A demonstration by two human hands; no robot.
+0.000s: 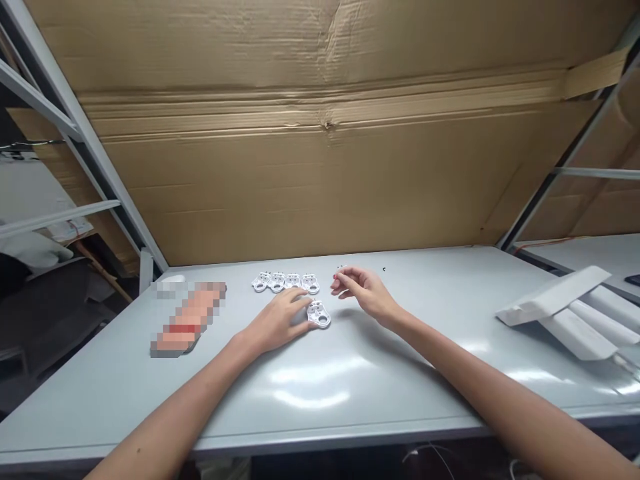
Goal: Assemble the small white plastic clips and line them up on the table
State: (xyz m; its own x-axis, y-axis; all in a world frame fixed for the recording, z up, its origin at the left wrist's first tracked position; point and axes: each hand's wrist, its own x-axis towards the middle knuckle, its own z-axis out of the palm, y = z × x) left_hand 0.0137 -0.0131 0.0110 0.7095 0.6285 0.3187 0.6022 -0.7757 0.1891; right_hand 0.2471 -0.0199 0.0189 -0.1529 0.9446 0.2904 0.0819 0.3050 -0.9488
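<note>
A white plastic bracket (319,315) with a round hole at its near end lies on the table, between the thumb and fingers of my left hand (281,320). Just up and to the right, my right hand (364,291) is raised over the tabletop with thumb and index finger pinched together. A tiny red spot shows at those fingertips, too small to name. Several similar white brackets (293,283) stand in a row behind my left hand, which covers part of them. Tiny black pieces (384,269) lie beyond my right hand.
On the left of the grey table (410,393) lies a blurred-out orange-pink object (190,320), with a whitish item (171,285) behind it. White long boxes or sleeves (565,310) are piled at the right. A cardboard wall (320,193) and metal posts (95,140) bound the back and sides.
</note>
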